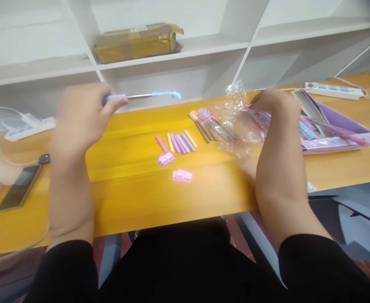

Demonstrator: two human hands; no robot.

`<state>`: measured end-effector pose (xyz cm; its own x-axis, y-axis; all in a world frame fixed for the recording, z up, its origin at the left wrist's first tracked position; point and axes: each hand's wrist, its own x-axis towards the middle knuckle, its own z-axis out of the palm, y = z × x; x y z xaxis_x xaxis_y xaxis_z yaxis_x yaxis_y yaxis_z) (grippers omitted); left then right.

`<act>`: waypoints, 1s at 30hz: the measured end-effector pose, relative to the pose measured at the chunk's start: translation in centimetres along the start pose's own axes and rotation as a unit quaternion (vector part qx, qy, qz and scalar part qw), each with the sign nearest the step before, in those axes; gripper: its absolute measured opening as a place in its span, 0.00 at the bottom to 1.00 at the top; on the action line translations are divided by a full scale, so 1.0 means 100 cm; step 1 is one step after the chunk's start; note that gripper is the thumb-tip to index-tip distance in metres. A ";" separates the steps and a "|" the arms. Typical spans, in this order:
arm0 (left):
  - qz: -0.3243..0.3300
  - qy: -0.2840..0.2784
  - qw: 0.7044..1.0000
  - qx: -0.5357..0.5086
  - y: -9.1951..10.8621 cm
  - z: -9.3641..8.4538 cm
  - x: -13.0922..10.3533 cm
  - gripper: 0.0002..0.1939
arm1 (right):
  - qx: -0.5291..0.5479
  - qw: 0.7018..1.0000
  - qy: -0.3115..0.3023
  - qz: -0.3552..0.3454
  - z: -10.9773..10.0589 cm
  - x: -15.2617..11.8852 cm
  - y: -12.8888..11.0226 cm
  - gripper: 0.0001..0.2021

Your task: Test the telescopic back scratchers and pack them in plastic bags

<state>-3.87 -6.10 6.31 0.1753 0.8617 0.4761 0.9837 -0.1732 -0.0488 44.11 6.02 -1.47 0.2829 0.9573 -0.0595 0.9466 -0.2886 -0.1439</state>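
Observation:
My left hand [82, 113] is closed around the light blue handle of a back scratcher [137, 96]. Its metal rod points right, ending in a light blue curved claw. Over the right part of the table, my right hand [278, 105] pinches a crumpled clear plastic bag [235, 122]; its fingertips are partly hidden and blurred. Beside the bag lie several back scratcher heads [206, 122] on metal rods, with yellow, purple and pink claws. Several coloured handle tubes [181, 143] lie in a row at mid-table. Small pink cards [182, 175] rest nearer the front edge.
An open purple box [330, 144] with coloured items inside stands at the right. Power strips [334, 90] lie at the back right and left. A phone [19, 188] is on the left. White shelves behind hold a taped brown carton [136, 43].

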 end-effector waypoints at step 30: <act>0.226 -0.128 0.841 -0.474 0.009 0.012 -0.007 0.23 | 0.628 0.599 -0.058 -0.494 0.002 -0.174 -0.172 0.28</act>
<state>-3.11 -6.30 4.83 0.6456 0.6584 0.3870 0.3606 -0.7094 0.6055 22.85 -5.68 1.81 -0.3997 0.6845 0.6096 -0.2400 0.5637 -0.7903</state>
